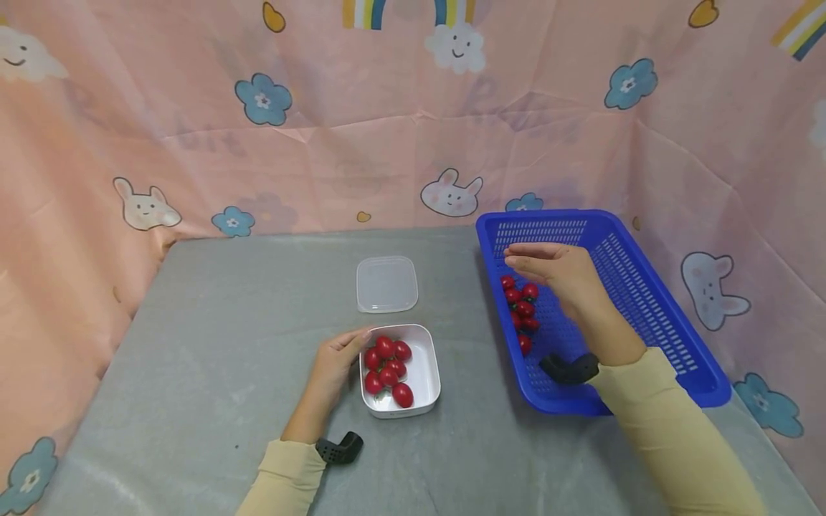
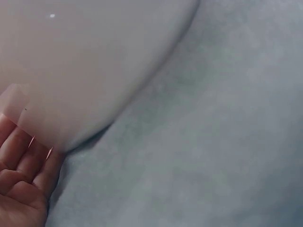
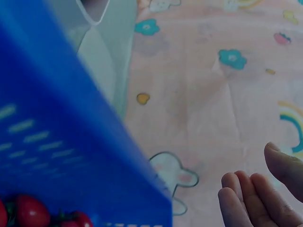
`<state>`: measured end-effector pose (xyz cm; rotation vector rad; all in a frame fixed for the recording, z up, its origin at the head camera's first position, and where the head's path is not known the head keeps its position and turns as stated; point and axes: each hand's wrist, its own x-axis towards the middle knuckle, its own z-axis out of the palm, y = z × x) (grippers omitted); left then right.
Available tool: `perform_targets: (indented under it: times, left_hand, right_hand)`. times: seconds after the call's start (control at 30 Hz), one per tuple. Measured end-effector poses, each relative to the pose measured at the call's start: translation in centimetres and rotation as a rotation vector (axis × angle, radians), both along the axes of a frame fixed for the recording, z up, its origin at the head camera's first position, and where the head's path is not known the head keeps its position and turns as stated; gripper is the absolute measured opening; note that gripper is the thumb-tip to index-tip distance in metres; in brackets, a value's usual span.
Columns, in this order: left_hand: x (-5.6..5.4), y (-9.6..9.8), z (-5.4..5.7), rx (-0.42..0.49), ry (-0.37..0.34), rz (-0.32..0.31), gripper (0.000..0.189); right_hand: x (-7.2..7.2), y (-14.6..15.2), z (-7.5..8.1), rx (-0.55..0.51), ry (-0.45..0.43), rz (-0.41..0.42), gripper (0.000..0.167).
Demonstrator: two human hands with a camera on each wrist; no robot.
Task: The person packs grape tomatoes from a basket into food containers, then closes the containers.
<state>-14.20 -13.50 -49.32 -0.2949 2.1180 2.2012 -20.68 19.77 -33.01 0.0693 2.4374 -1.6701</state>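
Note:
A white square box [image 1: 422, 365] holds several cherry tomatoes [image 1: 389, 375]. My left hand [image 1: 332, 365] touches the box's left side near its far corner. In the left wrist view, its fingers [image 2: 32, 156] rest against the box's smooth outer wall; the thumb is hidden there. My right hand [image 1: 568, 276] is over the blue basket [image 1: 671, 315], fingers extended and nothing visible in them. Several more cherry tomatoes [image 1: 525, 309] lie along the basket's left side, below and beside that hand. The right wrist view shows the thumb apart from the fingers [image 3: 258, 198].
A translucent square lid [image 1: 387, 284] lies flat on the grey tabletop [image 1: 245, 315] behind the box. Pink printed cloth [image 1: 361, 143] hangs behind the table and along its sides. The basket stands near the right edge.

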Motion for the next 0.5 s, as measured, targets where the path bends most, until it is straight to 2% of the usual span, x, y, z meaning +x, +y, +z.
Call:
perform_targets:
  times: [0.27,0.5]
  left_hand:
    - [0.1,0.0,0.0,-0.014,0.007,-0.01,0.034]
    - [0.1,-0.1,0.0,-0.016,0.002,-0.008,0.034]
  right_hand:
    - [-1.8,2.3,-1.5,-0.009,-0.048,-0.031,0.065]
    - [-3.5,3.9,-2.8,-0.017,-0.066,-0.041,0.061]
